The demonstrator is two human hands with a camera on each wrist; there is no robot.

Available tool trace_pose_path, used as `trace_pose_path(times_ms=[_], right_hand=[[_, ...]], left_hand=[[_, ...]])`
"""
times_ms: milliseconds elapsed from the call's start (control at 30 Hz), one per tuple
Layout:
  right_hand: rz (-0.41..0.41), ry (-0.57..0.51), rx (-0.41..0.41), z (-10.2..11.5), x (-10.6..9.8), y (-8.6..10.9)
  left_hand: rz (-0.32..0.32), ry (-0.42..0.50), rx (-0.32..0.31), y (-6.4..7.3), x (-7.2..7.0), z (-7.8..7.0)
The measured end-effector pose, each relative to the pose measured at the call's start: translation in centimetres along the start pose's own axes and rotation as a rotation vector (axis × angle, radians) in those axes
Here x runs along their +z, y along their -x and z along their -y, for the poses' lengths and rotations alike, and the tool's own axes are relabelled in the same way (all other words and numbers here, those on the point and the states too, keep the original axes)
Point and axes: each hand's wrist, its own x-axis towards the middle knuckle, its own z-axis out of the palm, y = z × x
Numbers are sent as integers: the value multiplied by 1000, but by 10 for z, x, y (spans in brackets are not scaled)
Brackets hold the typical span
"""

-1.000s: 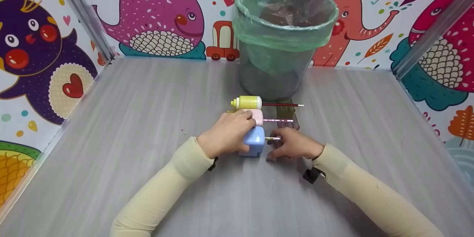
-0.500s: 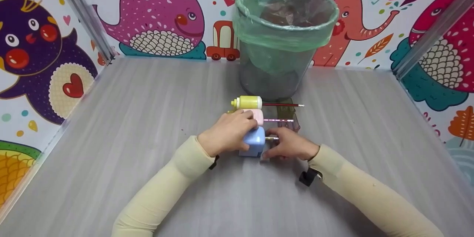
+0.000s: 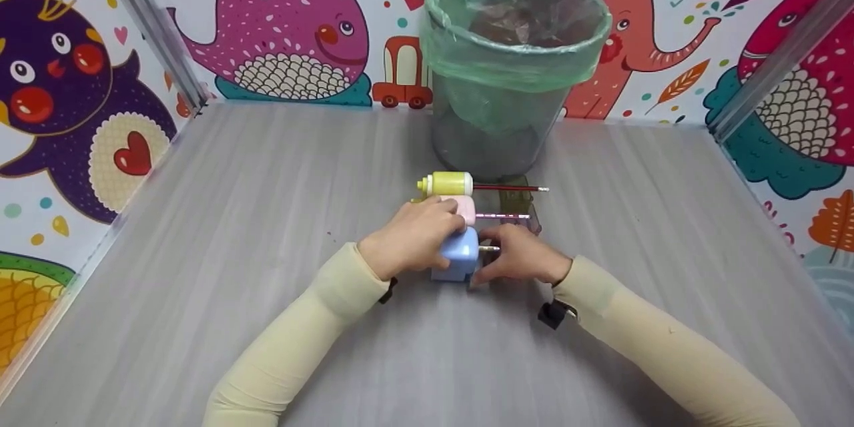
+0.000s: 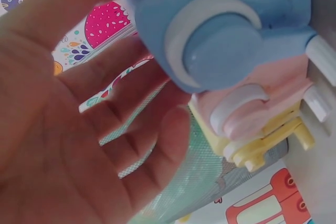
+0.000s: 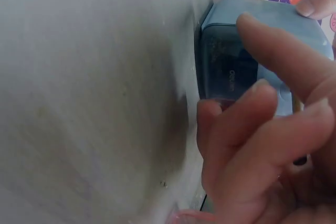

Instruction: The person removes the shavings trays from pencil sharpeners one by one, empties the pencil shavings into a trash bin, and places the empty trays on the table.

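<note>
A blue crank pencil sharpener (image 3: 459, 250) stands nearest me with a short pencil (image 3: 489, 249) in its front. My left hand (image 3: 413, 233) grips its body from the left, fingers over the top and thumb on the near side. At the front, my right hand (image 3: 520, 255) pinches the dark shavings drawer (image 5: 223, 66) between thumb and fingers, the pencil running between them. Beyond are a pink sharpener (image 3: 465, 209), partly hidden by my left hand, and a yellow sharpener (image 3: 450, 183). Each holds a pencil. Crank handles (image 4: 286, 45) show in the left wrist view.
Two small see-through drawers (image 3: 515, 200) lie under the far pencils, right of the pink and yellow sharpeners. A bin (image 3: 494, 127) with a green liner stands behind them. Cartoon-printed walls (image 3: 287, 33) enclose the grey tabletop (image 3: 280, 180).
My right hand has moved left, closing in on the front of the blue sharpener, its thumb now at the lower corner. My left hand and the sharpeners have stayed in place.
</note>
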Motion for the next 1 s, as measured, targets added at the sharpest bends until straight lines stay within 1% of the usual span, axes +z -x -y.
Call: trace_pose_path(times_ms=[133, 333, 433, 533, 733, 900, 1000], right_hand=[[1, 22, -3, 2, 1, -3], [-17, 83, -41, 2, 1, -5], [-21, 98, -54, 1, 3, -4], [-15, 101, -53, 0, 4, -4], [-16, 102, -49, 3, 3, -4], [5, 94, -45, 4, 6, -4], [-8, 91, -43, 5, 7, -4]], left_hand=[[-11, 1, 3, 0, 0, 1], [-27, -17, 8, 0, -2, 1], [-21, -27, 14, -1, -3, 0], [-12, -28, 19, -1, -3, -1], [-34, -35, 13, -2, -3, -1], [-15, -36, 19, -1, -1, 1], [-22, -39, 21, -1, -2, 1]])
